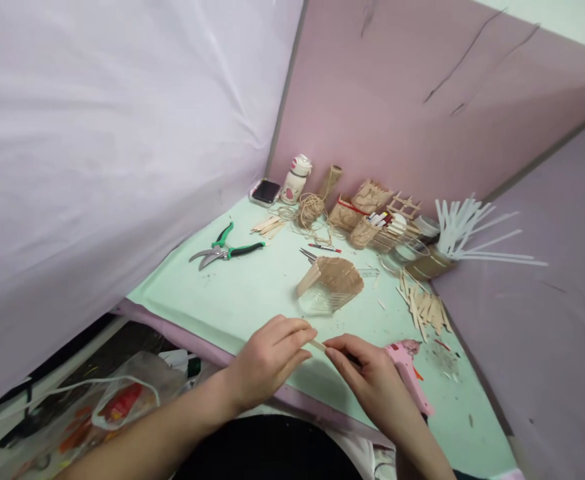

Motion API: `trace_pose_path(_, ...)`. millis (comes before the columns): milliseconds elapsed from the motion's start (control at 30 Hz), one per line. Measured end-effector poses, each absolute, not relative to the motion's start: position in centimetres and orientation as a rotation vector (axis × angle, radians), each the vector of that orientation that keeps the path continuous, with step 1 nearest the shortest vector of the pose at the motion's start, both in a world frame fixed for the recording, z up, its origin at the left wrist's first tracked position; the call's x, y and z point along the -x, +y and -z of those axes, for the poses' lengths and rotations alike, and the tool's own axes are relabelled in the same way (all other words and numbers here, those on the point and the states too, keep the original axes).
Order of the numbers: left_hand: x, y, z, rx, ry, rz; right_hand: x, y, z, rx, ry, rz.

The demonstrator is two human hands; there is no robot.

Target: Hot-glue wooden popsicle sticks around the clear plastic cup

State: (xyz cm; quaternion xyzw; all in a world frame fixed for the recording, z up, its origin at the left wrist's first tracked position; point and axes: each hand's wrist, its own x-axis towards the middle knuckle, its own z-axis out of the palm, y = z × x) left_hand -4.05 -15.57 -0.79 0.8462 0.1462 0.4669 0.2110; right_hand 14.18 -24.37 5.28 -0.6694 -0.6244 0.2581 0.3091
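Note:
Near the front of the table, a pale wooden craft stick [317, 345] spans the gap between my hands. My left hand [272, 357] has its fingers closed over one end, hiding that part. The other end is pinched between thumb and fingers of my right hand [365, 367]. Just beyond them lies a clear cup [316, 300] with a row of craft sticks [342, 283] along its side. A pink glue gun [408, 373] rests to the right of my right hand.
Green-handled pruning shears [225, 250] lie open at left. Loose craft sticks [427, 308] are piled at right. Along the back stand a bottle [296, 179], a twine ball [311, 210], a pen holder [365, 233] and white glue sticks [465, 230]. A phone [265, 191] occupies the far corner.

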Motion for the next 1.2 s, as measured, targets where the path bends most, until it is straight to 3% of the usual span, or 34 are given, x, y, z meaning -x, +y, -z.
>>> trace_pose_path(400,3.3,-16.8,2.7,-1.863,0.412,-1.067,-12.2,-24.5,-3.5,1.458,-1.536,-0.646)
trace_pose_path(633,4.0,-15.6,1.7,-1.635,0.606,-1.129,-12.6,-24.1,-3.1,1.576,-1.499,-0.605)
trace_pose_path(833,3.1,-15.2,0.2,-1.322,0.476,-0.919,-12.5,-24.0,-2.8,1.586,-1.57,-0.592)
trace_pose_path(1200,2.9,-14.8,0.8,-1.137,0.535,-0.909,-12.6,-24.3,-2.7,1.556,-1.604,-0.544)
